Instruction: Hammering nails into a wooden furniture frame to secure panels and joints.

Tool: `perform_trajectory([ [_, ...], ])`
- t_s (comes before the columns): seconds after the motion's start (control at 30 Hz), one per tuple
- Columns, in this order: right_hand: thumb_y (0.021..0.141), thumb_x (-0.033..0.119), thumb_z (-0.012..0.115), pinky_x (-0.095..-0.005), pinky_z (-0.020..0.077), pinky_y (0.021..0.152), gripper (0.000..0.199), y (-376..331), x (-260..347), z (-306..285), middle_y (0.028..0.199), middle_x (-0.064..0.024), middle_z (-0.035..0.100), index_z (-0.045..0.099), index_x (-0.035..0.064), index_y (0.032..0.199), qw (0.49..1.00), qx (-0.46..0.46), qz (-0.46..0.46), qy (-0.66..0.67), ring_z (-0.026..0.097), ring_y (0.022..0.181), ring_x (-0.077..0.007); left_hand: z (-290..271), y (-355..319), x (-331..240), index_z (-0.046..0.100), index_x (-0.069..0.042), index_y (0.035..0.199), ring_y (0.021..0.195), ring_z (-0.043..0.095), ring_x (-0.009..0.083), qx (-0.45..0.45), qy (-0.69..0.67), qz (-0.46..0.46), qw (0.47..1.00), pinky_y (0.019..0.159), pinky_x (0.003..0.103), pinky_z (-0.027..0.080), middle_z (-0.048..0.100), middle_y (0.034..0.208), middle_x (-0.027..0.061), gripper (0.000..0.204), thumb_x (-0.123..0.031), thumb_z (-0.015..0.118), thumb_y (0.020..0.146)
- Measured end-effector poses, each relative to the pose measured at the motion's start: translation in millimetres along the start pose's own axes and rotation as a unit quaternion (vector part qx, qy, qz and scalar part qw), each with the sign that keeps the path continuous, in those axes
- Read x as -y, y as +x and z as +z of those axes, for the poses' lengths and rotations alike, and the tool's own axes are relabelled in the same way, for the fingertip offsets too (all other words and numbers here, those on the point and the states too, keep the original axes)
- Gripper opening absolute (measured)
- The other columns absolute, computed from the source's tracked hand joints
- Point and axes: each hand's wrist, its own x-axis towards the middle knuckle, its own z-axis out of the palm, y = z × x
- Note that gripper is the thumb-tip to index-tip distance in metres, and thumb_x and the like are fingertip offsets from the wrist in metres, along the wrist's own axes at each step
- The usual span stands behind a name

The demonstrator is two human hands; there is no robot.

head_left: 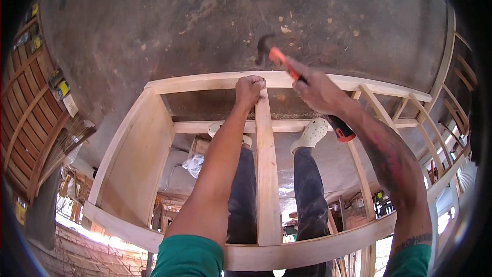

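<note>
My right hand [318, 90] grips a claw hammer [281, 57] by its orange and black handle. The dark hammer head is raised above the far rail, a little blurred. My left hand [249, 91] is closed with its fingertips together, resting where the centre slat [266, 174] meets the far rail [205, 83] of a pale wooden frame. Whatever those fingers pinch is too small or hidden to make out. A dark spot shows on the slat just below them.
A plywood panel [136, 166] closes the frame's left side; thin braces [379, 105] cross its right side. My feet in cream clogs [312, 134] stand beneath it. Slatted wooden furniture [25, 107] is at the far left, more framing [448, 66] at right. A plastic bag [193, 165] lies below.
</note>
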Motion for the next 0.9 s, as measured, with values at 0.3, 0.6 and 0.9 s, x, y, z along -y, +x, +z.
perform_trajectory([
  [0.3, 0.093, 0.012, 0.048, -0.0473, 0.0534, 0.069, 0.069, -7.2, 4.1, 5.1, 0.089, -0.0286, 0.068, 0.03, 0.0164, 0.16, 0.992, 0.056, 0.108, -0.023, 0.069, 0.068, -0.0379, -3.8, 1.7, -8.3, 0.076, 0.002, 0.094, 0.069, 0.062, 0.0133, 0.004, 0.056, -0.021, 0.998, 0.06, 0.031, 0.053, 0.069, 0.079, 0.0038, 0.017, -0.014, 0.075, 0.088],
  [0.6, 0.098, 0.009, 0.049, -0.0321, 0.0468, 0.044, 0.071, -34.3, -27.7, 42.9, 0.066, -0.0026, 0.051, 0.023, 0.0258, 0.162, 0.925, -0.26, 0.177, 0.213, 0.05, 0.049, -0.0137, -0.4, -35.8, -19.6, 0.046, 0.005, 0.138, 0.083, 0.065, 0.0183, 0.113, 0.087, -0.197, 0.97, 0.069, 0.035, 0.056, 0.065, 0.112, 0.0161, 0.076, -0.015, 0.083, 0.076],
  [0.9, 0.096, 0.006, 0.051, -0.0337, 0.0479, 0.046, 0.062, -33.4, -55.6, 108.4, 0.07, -0.0015, 0.049, 0.034, 0.0264, 0.152, 0.753, -0.016, 0.325, 0.572, 0.052, 0.055, -0.0131, 5.7, -51.4, -29.2, 0.066, 0.006, 0.086, 0.065, 0.058, 0.0176, 0.083, 0.195, -0.149, 0.966, 0.057, 0.035, 0.047, 0.062, 0.078, 0.0085, 0.034, -0.019, 0.075, 0.065],
])
